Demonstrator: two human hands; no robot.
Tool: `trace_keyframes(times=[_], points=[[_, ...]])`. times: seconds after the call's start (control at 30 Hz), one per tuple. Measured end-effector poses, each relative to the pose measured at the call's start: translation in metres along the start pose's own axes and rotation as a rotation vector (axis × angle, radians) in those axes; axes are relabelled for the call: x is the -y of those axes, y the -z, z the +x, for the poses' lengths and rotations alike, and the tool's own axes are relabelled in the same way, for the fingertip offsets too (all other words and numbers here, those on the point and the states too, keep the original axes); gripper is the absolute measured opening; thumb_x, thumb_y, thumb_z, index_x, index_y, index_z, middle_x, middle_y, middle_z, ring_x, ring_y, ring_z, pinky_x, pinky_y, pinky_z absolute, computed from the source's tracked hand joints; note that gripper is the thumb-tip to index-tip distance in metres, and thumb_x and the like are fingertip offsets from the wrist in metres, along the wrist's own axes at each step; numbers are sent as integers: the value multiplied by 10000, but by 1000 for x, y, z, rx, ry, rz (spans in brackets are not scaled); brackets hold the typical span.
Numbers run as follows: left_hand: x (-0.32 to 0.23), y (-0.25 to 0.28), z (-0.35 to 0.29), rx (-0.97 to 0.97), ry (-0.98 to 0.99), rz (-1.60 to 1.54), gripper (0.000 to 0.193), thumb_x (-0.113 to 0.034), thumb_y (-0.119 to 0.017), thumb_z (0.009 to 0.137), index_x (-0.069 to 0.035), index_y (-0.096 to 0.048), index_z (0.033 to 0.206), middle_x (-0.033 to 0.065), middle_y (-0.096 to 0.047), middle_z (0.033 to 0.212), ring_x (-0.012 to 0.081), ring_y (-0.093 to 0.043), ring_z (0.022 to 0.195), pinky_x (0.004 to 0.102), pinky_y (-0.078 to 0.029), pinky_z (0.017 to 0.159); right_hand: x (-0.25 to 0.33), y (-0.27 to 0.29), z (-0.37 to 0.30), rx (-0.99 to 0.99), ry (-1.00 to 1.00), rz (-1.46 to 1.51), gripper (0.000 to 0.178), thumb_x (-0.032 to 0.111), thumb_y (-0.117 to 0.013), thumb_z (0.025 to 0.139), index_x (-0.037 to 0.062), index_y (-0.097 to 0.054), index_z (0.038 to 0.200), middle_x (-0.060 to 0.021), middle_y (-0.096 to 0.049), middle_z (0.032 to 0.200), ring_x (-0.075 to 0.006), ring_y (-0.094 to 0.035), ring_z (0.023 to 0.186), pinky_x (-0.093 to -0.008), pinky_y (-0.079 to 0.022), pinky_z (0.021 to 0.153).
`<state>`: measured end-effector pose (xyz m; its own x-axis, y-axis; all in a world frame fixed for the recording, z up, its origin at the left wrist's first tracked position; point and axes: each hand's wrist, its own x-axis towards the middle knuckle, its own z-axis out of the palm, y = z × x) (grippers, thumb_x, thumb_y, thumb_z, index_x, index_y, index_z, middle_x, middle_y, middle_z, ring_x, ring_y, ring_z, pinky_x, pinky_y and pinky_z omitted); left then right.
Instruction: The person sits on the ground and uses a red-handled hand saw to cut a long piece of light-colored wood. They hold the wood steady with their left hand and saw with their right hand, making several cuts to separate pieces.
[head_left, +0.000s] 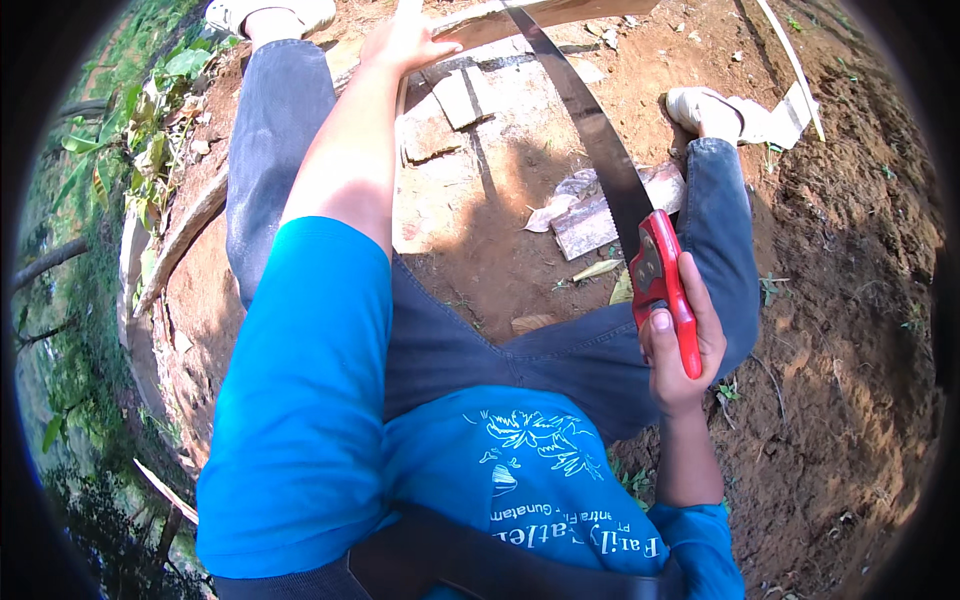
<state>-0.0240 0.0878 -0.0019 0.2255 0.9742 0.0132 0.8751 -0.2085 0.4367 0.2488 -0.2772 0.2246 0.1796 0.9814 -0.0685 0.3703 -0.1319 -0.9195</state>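
Observation:
My right hand (685, 335) is wrapped round the red handle of a hand saw (600, 140), its thumb on the handle's near side. The long dark blade slants up and left. Its tip end meets a long wooden board (570, 18) at the top of the view. My left hand (402, 45) holds the board left of the blade, thumb stretched to the right along it. Bright light washes out its other fingers. A thin pale strip of wood (401, 105) shows just below that hand.
Short wood offcuts (458, 100) and a weathered block (590, 225) lie on the soil between my legs, with dry leaves (597, 270). A log (185, 240) and green plants are at the left. A thin curved stick (795, 65) lies beyond my right shoe (705, 112).

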Motion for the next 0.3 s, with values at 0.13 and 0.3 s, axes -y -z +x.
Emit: trace_keyframes(times=[0.13,0.3], points=[[-6,1,0,2,-4,-1,1017,-617,-800,761,-298,-269,1567,106,-747,923,327,-727,905,478,-567,802,-1,-29,52,-21,119,72,513,47,-624,976,-46,-497,1465,-141,-656,1274,-132,-626,1054,-286,-506,941],[15,14,-8,-19,56,2,1028,-608,-806,761,-306,-256,1576,102,-748,926,314,-729,922,482,-564,827,-23,-98,142,44,224,152,473,12,-630,962,-32,-543,1425,-119,-675,1236,-108,-636,1052,-255,-508,917]])
